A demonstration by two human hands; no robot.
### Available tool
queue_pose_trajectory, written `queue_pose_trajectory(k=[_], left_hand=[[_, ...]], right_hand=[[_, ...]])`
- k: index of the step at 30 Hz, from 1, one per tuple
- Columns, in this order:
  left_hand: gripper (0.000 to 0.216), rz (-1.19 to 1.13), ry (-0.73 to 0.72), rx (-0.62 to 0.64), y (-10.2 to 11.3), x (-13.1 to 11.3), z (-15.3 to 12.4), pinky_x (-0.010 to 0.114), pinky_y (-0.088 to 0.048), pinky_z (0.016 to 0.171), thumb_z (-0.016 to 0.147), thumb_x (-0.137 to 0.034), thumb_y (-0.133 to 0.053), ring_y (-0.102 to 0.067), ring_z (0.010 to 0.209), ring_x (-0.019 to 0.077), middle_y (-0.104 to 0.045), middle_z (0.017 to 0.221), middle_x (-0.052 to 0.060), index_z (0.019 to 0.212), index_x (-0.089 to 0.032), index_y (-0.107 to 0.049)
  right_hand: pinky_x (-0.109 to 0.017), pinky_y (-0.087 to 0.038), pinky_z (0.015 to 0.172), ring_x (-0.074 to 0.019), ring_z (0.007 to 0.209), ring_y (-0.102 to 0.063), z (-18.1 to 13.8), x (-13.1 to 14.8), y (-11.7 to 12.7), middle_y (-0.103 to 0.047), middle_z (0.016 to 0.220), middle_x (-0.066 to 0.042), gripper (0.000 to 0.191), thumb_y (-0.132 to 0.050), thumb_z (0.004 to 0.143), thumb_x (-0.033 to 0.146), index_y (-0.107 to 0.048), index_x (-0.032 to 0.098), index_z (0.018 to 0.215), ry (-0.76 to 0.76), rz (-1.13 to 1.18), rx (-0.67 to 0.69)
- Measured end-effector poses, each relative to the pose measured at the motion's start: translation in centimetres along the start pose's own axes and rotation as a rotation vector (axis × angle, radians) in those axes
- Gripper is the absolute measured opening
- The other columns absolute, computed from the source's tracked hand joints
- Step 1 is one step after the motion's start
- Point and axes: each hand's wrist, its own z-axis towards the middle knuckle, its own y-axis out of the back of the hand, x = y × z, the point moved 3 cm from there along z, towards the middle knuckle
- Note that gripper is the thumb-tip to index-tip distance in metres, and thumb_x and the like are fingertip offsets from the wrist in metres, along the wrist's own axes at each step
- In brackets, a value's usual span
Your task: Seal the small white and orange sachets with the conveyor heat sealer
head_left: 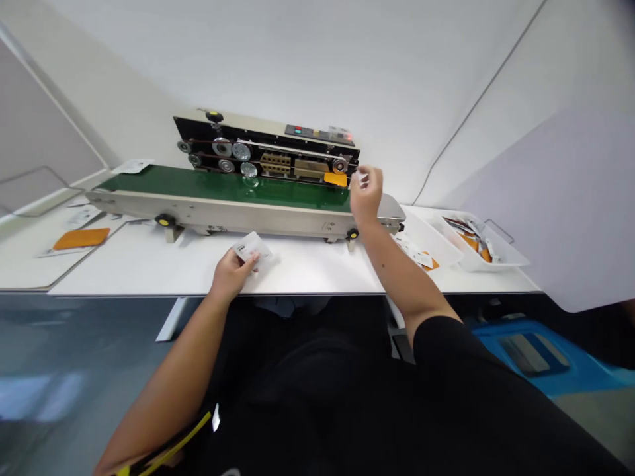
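Note:
My left hand point(229, 274) is closed on a small, whitish, see-through packet point(252, 248) with dark print, just in front of the continuous band sealer point(278, 142). My right hand point(366, 193) is raised at the sealer's right end, over the end of the green conveyor belt point(213, 186). Its fingers are curled together, and a small whitish bit shows between them, too blurred to name. Just left of that hand, an orange packet point(336, 179) sits at the sealing head's lower edge, above the belt.
An orange packet point(82, 238) lies on papers at the table's left. On the right stand a white bin point(501, 264) of mixed packets and a tray point(449, 254) with more packets. A white packet point(133, 166) rests at the belt's left end. A blue container point(560, 357) is below right.

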Motion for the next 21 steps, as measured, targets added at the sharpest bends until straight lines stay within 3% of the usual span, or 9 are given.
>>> queue_pose_trajectory(k=[2, 5, 7, 9, 13, 16, 18, 21], left_hand=[[0.060, -0.030, -0.014, 0.029, -0.3, -0.3, -0.1, 0.034, -0.062, 0.067, 0.076, -0.065, -0.081, -0.073, 0.071, 0.0208, -0.078, 0.097, 0.007, 0.109, -0.018, -0.065], [0.063, -0.069, -0.034, 0.080, -0.6, -0.9, -0.4, 0.033, -0.061, 0.067, 0.074, -0.062, -0.082, -0.072, 0.073, 0.0210, -0.078, 0.099, 0.008, 0.113, -0.017, -0.063], [0.063, -0.062, -0.038, 0.126, -0.8, -1.1, -0.6, 0.034, -0.061, 0.069, 0.073, -0.062, -0.082, -0.073, 0.076, 0.0224, -0.078, 0.100, 0.008, 0.114, -0.017, -0.064], [0.060, -0.023, -0.049, 0.179, -0.8, -1.3, -0.8, 0.036, -0.061, 0.072, 0.073, -0.063, -0.082, -0.074, 0.079, 0.0241, -0.078, 0.099, 0.008, 0.111, -0.018, -0.066], [0.053, 0.115, -0.144, 0.228, -0.6, -2.3, -1.2, 0.037, -0.060, 0.081, 0.079, -0.061, -0.078, -0.074, 0.090, 0.0261, -0.078, 0.101, 0.008, 0.109, -0.019, -0.069], [0.045, 0.162, -0.214, 0.206, -0.4, -3.3, -1.4, 0.036, -0.059, 0.084, 0.087, -0.056, -0.070, -0.072, 0.099, 0.0252, -0.076, 0.117, 0.011, 0.114, -0.020, -0.069], [0.039, 0.158, -0.239, 0.190, -0.3, -3.7, -1.4, 0.035, -0.059, 0.085, 0.091, -0.052, -0.067, -0.070, 0.101, 0.0242, -0.075, 0.120, 0.011, 0.114, -0.020, -0.069], [0.036, 0.146, -0.244, 0.180, -0.3, -3.9, -1.5, 0.034, -0.058, 0.085, 0.093, -0.049, -0.066, -0.069, 0.101, 0.0236, -0.074, 0.118, 0.010, 0.113, -0.020, -0.069]], right_hand=[[-0.039, -0.055, 0.097, -0.0218, 0.107, -0.064, -5.7, 2.5, -1.7, -0.066, 0.117, -0.009, 0.028, -0.053, 0.101, 0.039, -0.067, 0.022, 0.119, 0.003, 0.118, 0.260], [-0.044, -0.058, 0.093, -0.0230, 0.091, -0.068, -14.2, 5.2, -5.2, -0.074, 0.112, -0.007, 0.034, -0.071, 0.091, 0.037, -0.072, 0.022, 0.121, -0.056, 0.225, 0.761], [-0.046, -0.058, 0.091, -0.0250, 0.088, -0.070, -18.0, 6.4, -7.0, -0.075, 0.115, -0.006, 0.036, -0.076, 0.086, 0.031, -0.073, 0.025, 0.121, -0.083, 0.264, 0.927], [-0.046, -0.058, 0.090, -0.0261, 0.088, -0.071, -19.8, 7.5, -8.1, -0.077, 0.111, -0.002, 0.025, -0.074, 0.087, 0.026, -0.077, 0.029, 0.112, -0.078, 0.287, 0.974], [-0.039, -0.056, 0.085, -0.0223, 0.080, -0.068, -17.3, 8.3, -8.0, -0.075, 0.085, 0.000, 0.007, -0.072, 0.086, 0.021, -0.076, 0.026, 0.089, -0.074, 0.314, 0.859], [-0.030, -0.054, 0.074, -0.0147, 0.068, -0.062, -11.5, 6.6, -6.2, -0.069, 0.080, 0.002, 0.011, -0.067, 0.092, 0.029, -0.072, 0.022, 0.099, -0.126, 0.354, 0.657], [-0.024, -0.052, 0.066, -0.0110, 0.065, -0.060, -6.8, 4.2, -4.4, -0.066, 0.085, 0.002, 0.020, -0.055, 0.099, 0.033, -0.065, 0.023, 0.113, -0.202, 0.355, 0.474], [-0.018, -0.044, 0.052, -0.0080, 0.056, -0.057, -0.8, 0.0, -1.5, -0.060, 0.077, 0.003, 0.018, -0.055, 0.096, 0.027, -0.062, 0.022, 0.111, -0.472, 0.406, 0.048]])
